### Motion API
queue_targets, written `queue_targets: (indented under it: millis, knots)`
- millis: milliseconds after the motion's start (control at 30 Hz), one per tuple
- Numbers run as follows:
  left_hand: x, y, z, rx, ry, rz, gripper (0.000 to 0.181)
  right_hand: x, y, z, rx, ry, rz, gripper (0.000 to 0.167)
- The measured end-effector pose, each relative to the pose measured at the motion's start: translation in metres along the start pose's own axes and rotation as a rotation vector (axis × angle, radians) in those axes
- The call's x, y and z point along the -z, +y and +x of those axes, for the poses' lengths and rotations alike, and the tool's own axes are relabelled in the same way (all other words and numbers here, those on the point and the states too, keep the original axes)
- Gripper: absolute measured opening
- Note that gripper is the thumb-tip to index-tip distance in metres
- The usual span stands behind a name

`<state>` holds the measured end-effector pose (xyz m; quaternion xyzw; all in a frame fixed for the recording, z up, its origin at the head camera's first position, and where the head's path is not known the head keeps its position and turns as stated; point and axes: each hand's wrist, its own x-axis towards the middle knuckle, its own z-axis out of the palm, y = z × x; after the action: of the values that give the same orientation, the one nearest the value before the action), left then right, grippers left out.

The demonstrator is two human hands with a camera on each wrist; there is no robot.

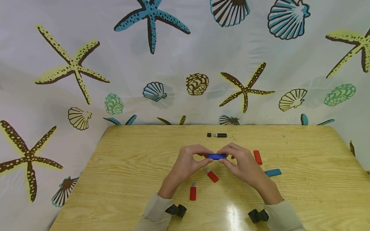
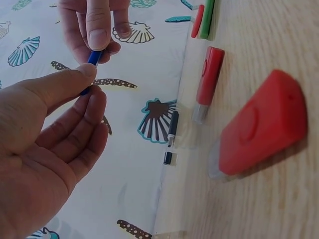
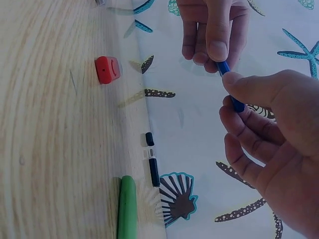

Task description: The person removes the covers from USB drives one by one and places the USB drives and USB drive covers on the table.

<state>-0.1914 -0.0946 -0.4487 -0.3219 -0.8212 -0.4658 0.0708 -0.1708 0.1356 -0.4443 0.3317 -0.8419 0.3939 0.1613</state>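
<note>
Both hands meet over the middle of the table on a dark blue USB stick (image 1: 216, 156). My left hand (image 1: 186, 163) pinches its left end between thumb and fingers. The other end is pinched by my right hand (image 1: 243, 165). Fingertips cover much of the stick, so whether its cap is on cannot be told. Below the hands lie two red USB sticks, one tilted (image 1: 212, 176) near the left fingers and one upright in view (image 1: 193, 192), their plugs bare.
Behind the hands lie a black USB stick (image 1: 221, 135) and its separate black cap (image 1: 209, 135). Right of the right hand are a red piece (image 1: 258, 157) and a blue-green piece (image 1: 273, 172), partly behind the wrist. A patterned cloth (image 1: 179, 109) hangs at the table's back edge.
</note>
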Motion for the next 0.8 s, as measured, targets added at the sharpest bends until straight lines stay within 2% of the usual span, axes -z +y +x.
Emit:
queue_targets:
  millis: [267, 400, 500, 667, 800]
  knots:
    - [0.006, -0.001, -0.001, 0.03, -0.009, 0.004, 0.016, 0.003, 0.001, -0.001, -0.023, -0.015, -0.02, 0.017]
    - [0.02, -0.008, -0.006, 0.081, 0.075, 0.036, 0.019, 0.012, 0.006, -0.005, -0.03, 0.029, -0.061, 0.019]
    - [0.031, -0.012, -0.008, 0.091, 0.127, 0.036, 0.02, 0.021, 0.01, -0.007, -0.036, 0.066, -0.069, 0.021]
    - [0.033, -0.015, -0.004, 0.098, 0.104, 0.017, 0.019, 0.026, 0.013, -0.007, -0.053, 0.07, -0.07, 0.02]
    - [0.031, -0.015, -0.003, 0.112, 0.114, -0.001, 0.019, 0.027, 0.014, -0.007, -0.067, 0.073, -0.073, 0.02]
